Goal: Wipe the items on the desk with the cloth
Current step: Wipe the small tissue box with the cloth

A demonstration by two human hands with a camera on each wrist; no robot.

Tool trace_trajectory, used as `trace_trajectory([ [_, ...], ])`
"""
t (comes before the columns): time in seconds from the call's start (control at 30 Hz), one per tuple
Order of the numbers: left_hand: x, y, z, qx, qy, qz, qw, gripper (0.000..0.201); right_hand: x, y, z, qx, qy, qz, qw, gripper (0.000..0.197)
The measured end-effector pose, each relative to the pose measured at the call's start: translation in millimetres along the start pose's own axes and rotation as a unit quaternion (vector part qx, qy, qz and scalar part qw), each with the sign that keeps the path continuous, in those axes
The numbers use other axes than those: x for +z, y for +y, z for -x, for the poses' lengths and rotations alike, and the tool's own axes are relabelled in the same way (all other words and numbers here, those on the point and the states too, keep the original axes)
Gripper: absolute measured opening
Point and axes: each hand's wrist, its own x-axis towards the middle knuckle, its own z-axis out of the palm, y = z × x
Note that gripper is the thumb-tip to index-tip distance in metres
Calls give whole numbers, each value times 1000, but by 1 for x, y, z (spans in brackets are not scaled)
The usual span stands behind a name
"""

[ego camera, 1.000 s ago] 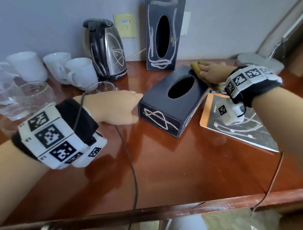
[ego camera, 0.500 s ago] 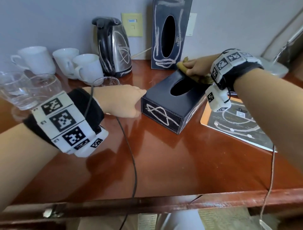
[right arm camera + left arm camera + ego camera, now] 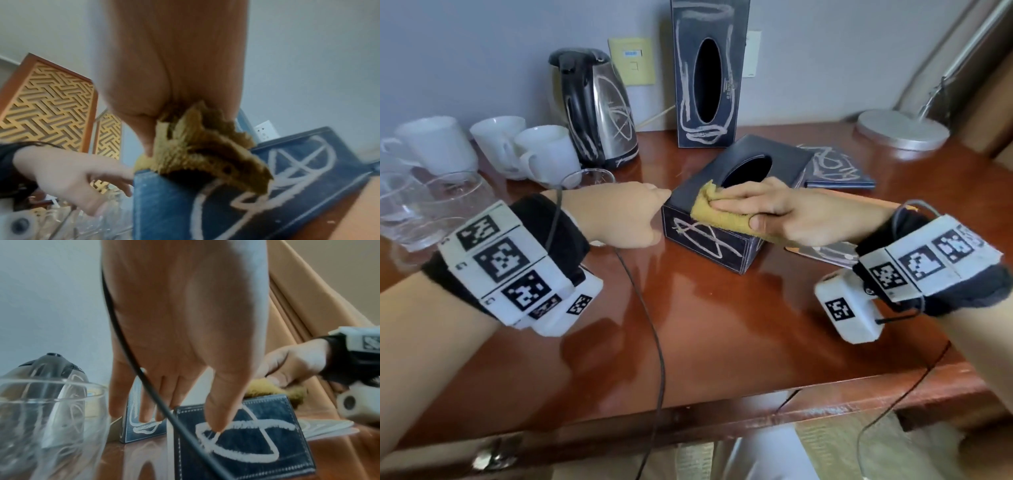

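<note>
From the head view, a dark blue, stitched leatherette tissue box with an oval opening and white chalky scribbles lies flat on the glossy reddish-brown wooden desk. The right hand lies on its near top edge, fingers straight over a fuzzy mustard-yellow cloth and the thumb tucked under the cloth's near edge, pinching it; the cloth droops a little over the front face. The left hand rests against the box's left end, its fingers hidden behind the knuckles. A second, upright dark blue tissue box stands at the wall beside a brushed steel kettle with a black handle. Three white ceramic cups and clear glasses crowd the left rear; a scribbled dark booklet lies just right of the flat box. The near half of the desk, up to its front edge, is bare polished wood.

The left wrist view shows the left hand's fingers straight and pointing down, one fingertip touching the box's scribbled end face, curled round nothing. A clear glass rim sits close at left.

The right wrist view shows the cloth's nappy, folded pile bunched under the palm on the box's top corner, with stitching along the box edges.
</note>
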Motion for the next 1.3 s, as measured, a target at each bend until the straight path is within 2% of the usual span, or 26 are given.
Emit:
trace_trajectory([
  [0.1,-10,4,-3,10,11,16,1000,47,2,17,1,108,92,29,990,47],
  [0.17,-17,10,-8,48,40,14,998,52,0,23,-4,171,100,34,980,49],
  [0.23,-22,21,-14,77,42,21,996,53,-1,23,-6,193,108,7,975,51],
  [0.33,-27,39,-27,110,0,21,994,46,0,18,-7,198,136,-16,971,53],
  [0.47,-38,53,-42,114,-37,0,993,48,1,12,-2,187,187,-31,964,47],
  [0.63,-50,59,-52,108,-117,-10,987,77,1,11,11,187,241,-134,943,37],
  [0.73,-49,60,-56,124,-139,-7,982,91,0,18,19,206,256,-239,914,39],
  [0.83,-49,61,-57,142,-134,-7,981,86,-1,27,26,211,253,-331,885,36],
  [1.03,-34,70,-56,130,-88,-27,987,71,2,34,28,195,254,-394,861,27],
  [1.2,-39,71,-60,85,-21,94,992,58,4,31,26,154,268,-458,833,32],
  [1.3,-51,74,-64,19,13,171,985,69,6,27,25,129,301,-460,825,30],
])
